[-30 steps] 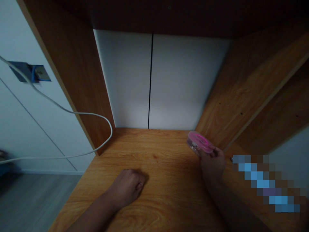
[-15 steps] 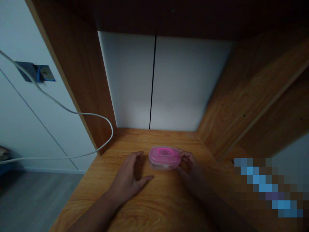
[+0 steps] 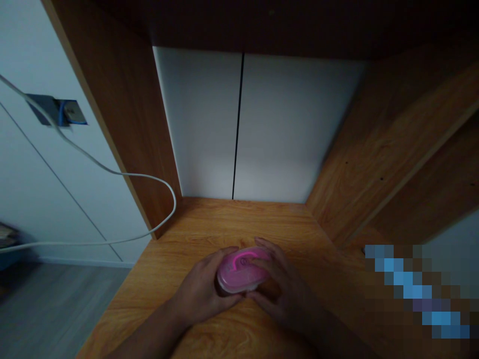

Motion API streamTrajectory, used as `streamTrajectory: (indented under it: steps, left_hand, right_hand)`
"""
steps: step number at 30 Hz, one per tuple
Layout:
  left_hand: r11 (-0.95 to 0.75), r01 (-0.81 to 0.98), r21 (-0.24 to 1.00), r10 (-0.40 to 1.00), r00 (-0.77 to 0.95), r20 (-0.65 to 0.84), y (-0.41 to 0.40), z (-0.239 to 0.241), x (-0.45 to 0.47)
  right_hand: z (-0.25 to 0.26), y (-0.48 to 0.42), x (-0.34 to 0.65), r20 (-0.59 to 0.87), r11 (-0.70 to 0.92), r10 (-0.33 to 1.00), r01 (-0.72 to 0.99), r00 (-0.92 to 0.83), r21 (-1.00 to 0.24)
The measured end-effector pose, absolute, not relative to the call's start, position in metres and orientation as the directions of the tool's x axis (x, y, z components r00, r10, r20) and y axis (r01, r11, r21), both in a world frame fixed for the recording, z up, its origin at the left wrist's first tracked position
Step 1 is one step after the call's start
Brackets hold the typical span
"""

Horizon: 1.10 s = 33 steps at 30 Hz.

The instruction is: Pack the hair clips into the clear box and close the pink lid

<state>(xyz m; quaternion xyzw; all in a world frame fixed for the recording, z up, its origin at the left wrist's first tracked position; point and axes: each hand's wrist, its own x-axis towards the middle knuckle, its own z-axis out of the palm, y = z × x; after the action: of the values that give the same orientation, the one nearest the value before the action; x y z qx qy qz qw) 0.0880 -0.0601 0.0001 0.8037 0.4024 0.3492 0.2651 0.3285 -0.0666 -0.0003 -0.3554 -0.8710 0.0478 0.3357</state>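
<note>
A small pink oval container [image 3: 238, 270] with a clear base and pink lid sits just above the wooden desk [image 3: 209, 224], held between both hands. My left hand [image 3: 204, 291] cups its left side with fingers curled around it. My right hand [image 3: 279, 289] grips its right side, fingers resting over the lid. The light is dim.
Wooden side panels [image 3: 123, 109] and a white back panel [image 3: 239, 124] enclose the desk nook. A white cable [image 3: 164, 184] loops from a wall socket [image 3: 60, 112] at the left. A pixelated patch [image 3: 415, 289] covers part of the desk's right side.
My right hand carried the pink container from the desk's right rear to the middle and nearer to me. My left hand opened from a fist and closed on its left side.
</note>
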Motion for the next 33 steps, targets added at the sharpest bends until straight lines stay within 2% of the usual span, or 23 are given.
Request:
streamTrajectory:
  steps: [5,10,20,26,33]
  left_hand:
    - [-0.48,0.495,0.724,0.871,0.366,0.328,-0.063,-0.001,0.093]
    - [-0.436,0.539,0.721,0.897,0.322,0.302,-0.065,-0.001,0.095]
    - [-0.379,0.629,0.678,0.925,0.288,0.25,-0.074,0.005,0.107]
    - [-0.332,0.669,0.666,0.94,0.295,0.173,-0.077,0.008,0.111]
    - [-0.372,0.642,0.67,0.925,0.316,0.211,-0.073,-0.001,0.107]
  right_hand:
    - [0.004,-0.072,0.323,0.667,0.763,0.523,0.641,-0.53,-0.089]
    - [0.008,-0.075,0.317,0.668,0.727,0.502,0.686,-0.549,0.017]
    - [-0.001,-0.085,0.303,0.678,0.674,0.547,0.739,-0.492,-0.007]
    - [-0.004,-0.089,0.299,0.621,0.659,0.589,0.752,-0.516,0.0]
    - [-0.007,-0.088,0.301,0.605,0.682,0.592,0.731,-0.532,-0.024]
